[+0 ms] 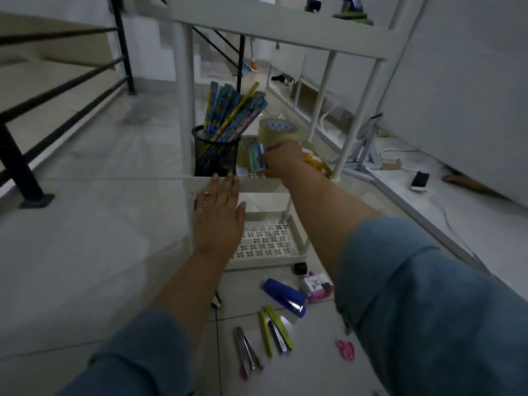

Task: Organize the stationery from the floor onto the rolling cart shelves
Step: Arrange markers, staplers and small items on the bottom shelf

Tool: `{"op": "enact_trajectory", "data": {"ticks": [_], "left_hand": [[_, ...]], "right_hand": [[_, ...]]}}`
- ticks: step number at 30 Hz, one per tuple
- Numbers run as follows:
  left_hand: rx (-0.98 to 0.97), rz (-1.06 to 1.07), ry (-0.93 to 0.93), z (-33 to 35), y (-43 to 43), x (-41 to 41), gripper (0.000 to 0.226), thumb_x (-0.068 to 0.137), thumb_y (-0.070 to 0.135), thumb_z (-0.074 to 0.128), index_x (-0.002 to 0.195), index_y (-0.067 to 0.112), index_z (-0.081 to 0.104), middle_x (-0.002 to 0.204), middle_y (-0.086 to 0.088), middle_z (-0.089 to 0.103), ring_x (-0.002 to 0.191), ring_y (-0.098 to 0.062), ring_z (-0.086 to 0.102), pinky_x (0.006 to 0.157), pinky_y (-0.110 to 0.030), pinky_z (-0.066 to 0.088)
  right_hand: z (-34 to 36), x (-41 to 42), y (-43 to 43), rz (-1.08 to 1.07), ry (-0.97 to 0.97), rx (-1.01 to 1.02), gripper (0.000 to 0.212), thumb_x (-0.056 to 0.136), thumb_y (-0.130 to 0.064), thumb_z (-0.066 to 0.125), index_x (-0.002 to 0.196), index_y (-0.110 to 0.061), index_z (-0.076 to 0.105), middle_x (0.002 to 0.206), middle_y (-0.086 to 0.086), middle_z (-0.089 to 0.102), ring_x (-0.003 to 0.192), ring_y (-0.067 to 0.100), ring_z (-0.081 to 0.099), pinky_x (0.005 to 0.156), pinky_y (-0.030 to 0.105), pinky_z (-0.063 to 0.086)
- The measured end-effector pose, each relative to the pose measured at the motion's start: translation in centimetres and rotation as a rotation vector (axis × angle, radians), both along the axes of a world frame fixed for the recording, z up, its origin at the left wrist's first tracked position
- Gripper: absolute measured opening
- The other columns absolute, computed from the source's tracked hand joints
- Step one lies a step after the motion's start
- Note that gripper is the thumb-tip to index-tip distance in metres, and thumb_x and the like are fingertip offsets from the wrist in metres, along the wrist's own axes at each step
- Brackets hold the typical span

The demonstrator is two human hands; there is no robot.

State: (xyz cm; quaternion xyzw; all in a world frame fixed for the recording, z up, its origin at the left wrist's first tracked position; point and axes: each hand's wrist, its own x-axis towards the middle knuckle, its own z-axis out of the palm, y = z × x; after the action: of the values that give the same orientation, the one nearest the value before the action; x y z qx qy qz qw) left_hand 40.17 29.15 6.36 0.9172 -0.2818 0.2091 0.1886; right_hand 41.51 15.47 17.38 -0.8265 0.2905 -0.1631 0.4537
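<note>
A white rolling cart (257,182) stands in front of me. Its middle shelf holds a black mesh cup of pencils (215,151) and a big tape roll (277,130). My right hand (281,160) reaches over that shelf, shut on a small green and blue box (258,160). My left hand (218,215) lies flat and open against the shelf's front rim. On the floor lie a blue stapler (284,297), a pink and white item (315,287), yellow clippers (275,328), a pink-tipped tool (248,351) and a small pink clip (346,349).
A black stair railing (57,90) runs along the left. White table legs (363,150), cables and a black and white device (419,180) lie on the floor at the right. The cart's bottom shelf (268,244) shows its perforated base.
</note>
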Motion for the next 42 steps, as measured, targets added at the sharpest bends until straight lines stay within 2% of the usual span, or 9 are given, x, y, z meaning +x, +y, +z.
{"op": "enact_trajectory", "data": {"ticks": [4, 7, 12, 18, 22, 25, 34, 37, 42], "left_hand": [[-0.055, -0.003, -0.059, -0.2, -0.5, 0.4, 0.055, 0.094, 0.033, 0.023, 0.134, 0.005, 0.048, 0.139, -0.01, 0.051, 0.13, -0.028, 0.046, 0.107, -0.048, 0.031], [-0.058, -0.012, -0.066, -0.7, -0.5, 0.4, 0.055, 0.095, 0.034, 0.023, 0.137, 0.007, 0.046, 0.142, -0.009, 0.048, 0.133, -0.027, 0.044, 0.109, -0.046, 0.026], [-0.056, 0.013, -0.088, -1.1, -0.7, 0.6, 0.054, 0.095, 0.035, 0.023, 0.138, 0.008, 0.044, 0.143, -0.007, 0.046, 0.134, -0.025, 0.042, 0.109, -0.048, 0.028], [-0.055, 0.034, -0.138, -1.4, -0.9, 0.7, 0.053, 0.095, 0.035, 0.025, 0.136, 0.008, 0.047, 0.142, -0.007, 0.048, 0.132, -0.024, 0.044, 0.111, -0.046, 0.023], [-0.057, 0.038, -0.116, -1.2, -1.0, 0.7, 0.059, 0.1, 0.038, 0.011, 0.136, 0.008, 0.046, 0.142, -0.007, 0.048, 0.132, -0.024, 0.045, 0.107, -0.051, 0.029], [-0.068, 0.035, -0.118, -1.5, -1.0, 0.8, 0.065, 0.099, 0.04, 0.003, 0.137, 0.008, 0.045, 0.143, -0.006, 0.047, 0.133, -0.024, 0.044, 0.112, -0.047, 0.022], [-0.098, 0.015, -0.04, -1.0, -0.9, 0.3, 0.062, 0.093, 0.039, 0.013, 0.144, 0.01, 0.033, 0.153, -0.004, 0.031, 0.142, -0.023, 0.028, 0.114, -0.048, 0.014], [-0.156, 0.0, 0.076, -1.4, -1.4, -1.0, 0.068, 0.09, 0.041, 0.002, 0.149, 0.013, 0.019, 0.158, -0.002, 0.013, 0.146, -0.019, 0.012, 0.117, -0.042, 0.008], [-0.219, -0.063, 0.312, -6.0, -2.0, -5.8, 0.05, 0.101, 0.031, 0.024, 0.149, 0.02, 0.018, 0.158, 0.003, 0.011, 0.147, -0.014, 0.003, 0.12, -0.041, 0.002]], "right_hand": [[0.1, 0.8, -0.1, 0.036, 0.142, -0.064, 0.042, 0.088, -0.007, 0.057, 0.128, 0.0, 0.049, 0.133, 0.016, 0.052, 0.117, 0.026, 0.054, 0.077, 0.027, 0.049], [0.1, 1.2, 0.3, 0.071, 0.234, -0.182, 0.037, 0.09, -0.01, 0.054, 0.126, -0.001, 0.051, 0.119, 0.015, 0.056, 0.083, 0.019, 0.05, 0.047, 0.019, 0.04], [-0.3, 1.6, 0.0, 0.037, 0.256, -0.334, 0.012, 0.097, -0.016, 0.044, 0.095, -0.008, 0.052, 0.074, 0.005, 0.041, 0.08, 0.019, 0.044, 0.076, 0.027, 0.04], [-1.5, 1.2, -0.4, 0.051, 0.309, -0.501, 0.024, 0.088, -0.017, 0.058, 0.069, -0.013, 0.044, 0.073, 0.003, 0.045, 0.086, 0.021, 0.051, 0.055, 0.025, 0.04], [-2.4, 1.3, -0.6, 0.062, 0.204, -0.465, 0.011, 0.088, -0.016, 0.058, 0.093, -0.008, 0.062, 0.096, 0.012, 0.058, 0.1, 0.025, 0.058, 0.071, 0.028, 0.041], [-2.8, 0.9, -0.9, 0.075, 0.126, -0.382, 0.023, 0.089, -0.014, 0.054, 0.067, -0.014, 0.05, 0.09, 0.011, 0.055, 0.09, 0.025, 0.055, 0.072, 0.031, 0.042], [-6.9, -3.9, 0.0, 0.164, -0.189, -0.589, 0.027, 0.089, -0.014, 0.054, 0.112, -0.005, 0.065, 0.114, 0.016, 0.062, 0.106, 0.029, 0.056, 0.098, 0.041, 0.042], [-8.8, -7.0, 0.0, 0.239, -0.251, -0.602, 0.04, 0.091, -0.014, 0.056, 0.131, -0.01, 0.053, 0.143, 0.008, 0.044, 0.133, 0.019, 0.037, 0.106, 0.018, 0.025], [-14.5, -12.2, -0.9, 0.287, -0.19, -0.505, 0.028, 0.09, -0.008, 0.055, 0.116, -0.008, 0.064, 0.124, 0.01, 0.057, 0.112, 0.017, 0.052, 0.098, 0.023, 0.038]]}}
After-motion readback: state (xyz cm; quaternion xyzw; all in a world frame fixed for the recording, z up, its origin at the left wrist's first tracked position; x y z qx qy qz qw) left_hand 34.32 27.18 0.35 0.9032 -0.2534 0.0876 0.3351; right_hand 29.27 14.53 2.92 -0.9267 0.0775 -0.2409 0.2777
